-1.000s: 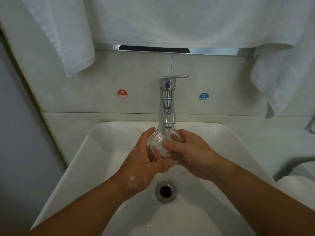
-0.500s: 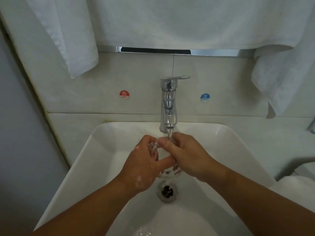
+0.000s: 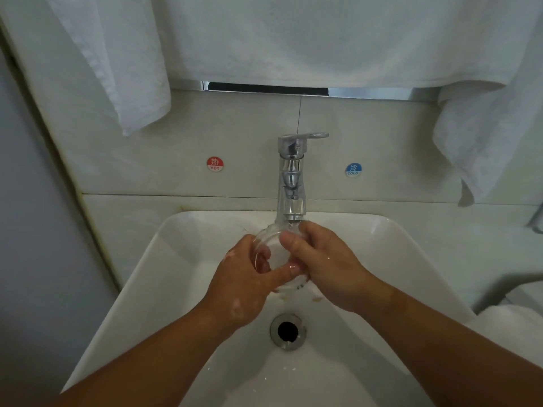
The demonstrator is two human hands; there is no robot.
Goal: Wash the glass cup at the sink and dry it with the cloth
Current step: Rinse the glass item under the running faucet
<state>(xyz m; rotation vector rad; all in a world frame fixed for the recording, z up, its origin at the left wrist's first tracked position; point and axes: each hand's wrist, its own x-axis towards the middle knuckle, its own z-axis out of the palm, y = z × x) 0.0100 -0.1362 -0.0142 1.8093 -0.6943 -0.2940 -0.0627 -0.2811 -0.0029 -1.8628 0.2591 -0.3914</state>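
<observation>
A clear glass cup (image 3: 271, 248) is held over the white sink (image 3: 164, 259), just under the spout of the chrome tap (image 3: 291, 177). My left hand (image 3: 244, 277) grips the cup from the left, its thumb across the cup's lower side and fingers seen through the glass. My right hand (image 3: 320, 259) grips it from the right, fingers curled over the rim. The cup's mouth tilts toward me. A white cloth (image 3: 293, 39) hangs on the wall above the tap.
The drain (image 3: 288, 331) lies in the basin below my hands. Red HOT (image 3: 214, 164) and blue COLD (image 3: 353, 170) stickers flank the tap. More white cloth hangs at left (image 3: 117, 69) and right (image 3: 484, 136). A folded white towel (image 3: 514, 324) lies at the right edge.
Both hands have lifted the cup back up under the spout and turned it so its mouth faces me. The drain below is uncovered again.
</observation>
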